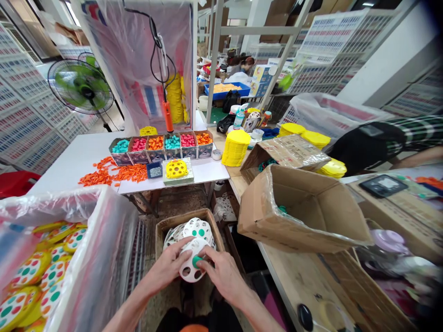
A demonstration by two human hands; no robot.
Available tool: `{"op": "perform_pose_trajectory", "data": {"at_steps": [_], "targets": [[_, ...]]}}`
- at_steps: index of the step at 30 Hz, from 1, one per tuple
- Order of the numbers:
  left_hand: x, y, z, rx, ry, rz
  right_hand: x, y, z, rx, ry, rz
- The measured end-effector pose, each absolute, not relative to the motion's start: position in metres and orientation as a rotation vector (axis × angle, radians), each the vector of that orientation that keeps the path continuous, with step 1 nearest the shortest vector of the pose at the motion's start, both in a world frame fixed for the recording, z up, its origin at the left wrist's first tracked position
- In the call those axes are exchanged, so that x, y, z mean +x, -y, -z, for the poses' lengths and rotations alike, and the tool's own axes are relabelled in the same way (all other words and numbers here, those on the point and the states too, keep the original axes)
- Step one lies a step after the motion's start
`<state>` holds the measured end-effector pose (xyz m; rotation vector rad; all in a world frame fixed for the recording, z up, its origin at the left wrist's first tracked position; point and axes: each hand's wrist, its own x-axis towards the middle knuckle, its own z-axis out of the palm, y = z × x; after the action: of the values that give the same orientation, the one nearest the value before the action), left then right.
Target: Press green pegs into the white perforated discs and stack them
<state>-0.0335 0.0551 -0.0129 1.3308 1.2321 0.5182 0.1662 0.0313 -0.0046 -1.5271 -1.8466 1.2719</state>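
Observation:
Low in the middle, both hands hold up a round white plastic disc (188,272) with several holes. My left hand (169,263) grips its left edge, thumb on the face. A green round piece (197,261) sits at the disc's right side, pinched by my right hand (221,272); whether it is seated in a hole I cannot tell. Behind the disc stands a cardboard box (162,230) with more white discs (197,228), the top one carrying green pieces.
A lined crate (114,221) of yellow toys stands left. On the white table (65,157) are trays of coloured pieces (173,142), loose orange pieces (131,173) and a hanging orange screwdriver (168,117). An open carton (263,212) is right; a person's sleeve (422,131) shows beyond.

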Motion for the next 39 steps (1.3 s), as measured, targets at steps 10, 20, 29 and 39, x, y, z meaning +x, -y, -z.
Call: {"op": "perform_pose_trajectory", "data": {"at_steps": [10, 20, 29, 39], "targets": [[-0.027, -0.056, 0.001, 1.366, -1.208, -0.509, 0.170, -0.038, -0.006, -1.559, 1.994, -1.214], [-0.030, -0.059, -0.002, 1.289, -1.129, -0.510, 0.171, -0.040, -0.003, -1.947, 1.738, -1.158], [-0.023, -0.058, 0.004, 1.247, -1.141, -0.509, 0.177, -0.034, 0.015, -1.909, 1.788, -1.106], [-0.016, -0.052, 0.011, 0.929, -1.237, -0.594, 0.189, -0.036, 0.023, -1.873, 1.715, -1.174]]}}
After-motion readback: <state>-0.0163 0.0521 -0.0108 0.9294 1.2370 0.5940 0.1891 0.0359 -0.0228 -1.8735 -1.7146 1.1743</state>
